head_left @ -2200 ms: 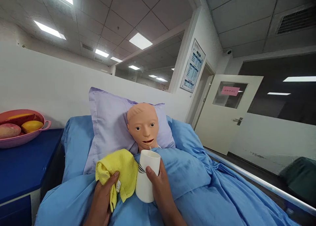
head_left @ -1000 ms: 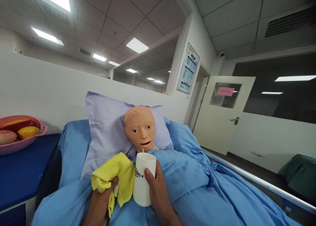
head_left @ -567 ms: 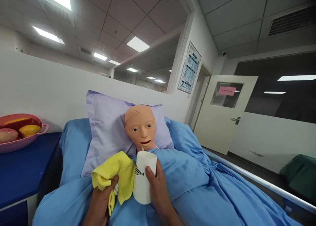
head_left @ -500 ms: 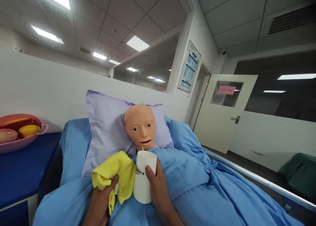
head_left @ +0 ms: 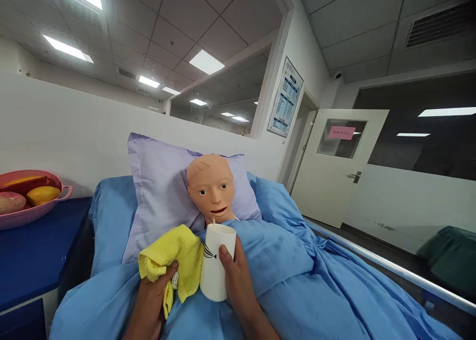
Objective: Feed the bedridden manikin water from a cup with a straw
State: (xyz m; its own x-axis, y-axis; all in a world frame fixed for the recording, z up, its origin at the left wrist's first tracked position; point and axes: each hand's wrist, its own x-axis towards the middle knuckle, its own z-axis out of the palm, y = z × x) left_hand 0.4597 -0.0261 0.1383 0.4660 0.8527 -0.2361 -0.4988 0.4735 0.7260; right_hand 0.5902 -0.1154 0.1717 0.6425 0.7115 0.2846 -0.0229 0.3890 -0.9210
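Observation:
A white cup (head_left: 213, 275) with a dark line pattern stands nearly upright in my right hand (head_left: 236, 270), thumb on its near side. From the cup's rim a thin straw (head_left: 213, 220) rises to the slightly parted mouth of a manikin (head_left: 211, 184). My left hand (head_left: 158, 290) grips a yellow towel (head_left: 182, 255), which hangs folded just left of the cup; most of the left fingers are hidden under it. The manikin's head rests on a lilac pillow (head_left: 159, 181), and a blue quilt (head_left: 286, 255) covers its body.
To the left, a pink basket (head_left: 31, 218) of fruit stands on a dark blue cabinet top (head_left: 33, 260). A pale bed rail (head_left: 390, 270) runs along the right side. Beyond it are an open door (head_left: 327, 181) and a dark green covered shape (head_left: 449, 260).
Both hands keep hold of the cup and the towel, nearly still. The whole view has shifted very slightly; nothing was let go.

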